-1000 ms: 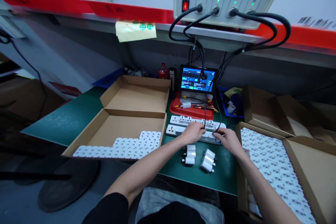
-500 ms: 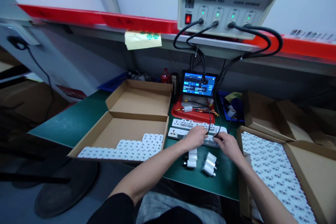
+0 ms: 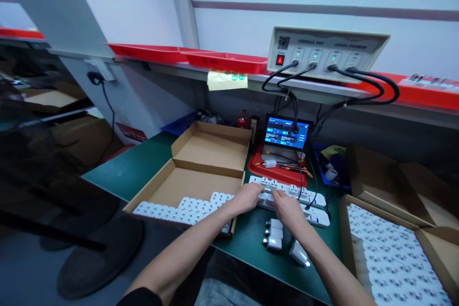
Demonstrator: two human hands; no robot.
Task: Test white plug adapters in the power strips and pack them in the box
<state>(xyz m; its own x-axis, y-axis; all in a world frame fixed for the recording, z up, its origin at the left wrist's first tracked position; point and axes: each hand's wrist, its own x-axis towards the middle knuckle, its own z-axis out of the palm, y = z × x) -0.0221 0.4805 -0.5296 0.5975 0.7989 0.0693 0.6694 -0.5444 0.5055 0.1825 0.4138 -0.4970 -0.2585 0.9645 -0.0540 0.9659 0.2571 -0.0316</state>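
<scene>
Table point(image 3: 120, 169): deep green, and what a green
Strips point(image 3: 320, 216): white, dotted with black socket holes
Chargers point(image 3: 275, 242): white again
Box point(image 3: 193, 184): plain brown, inside too
Screen point(image 3: 287, 131): here comes bright blue, edged black
Paper point(image 3: 226, 82): pale yellow, green circles up top
Switch point(image 3: 280, 60): glowing red
Cables point(image 3: 389, 87): black
Sleeve point(image 3: 141, 298): black too

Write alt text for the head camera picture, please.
A person's left hand and right hand are at the nearer white power strip on a green table, before a lit screen. Open cardboard boxes holding rows of white adapters flank them.
</scene>
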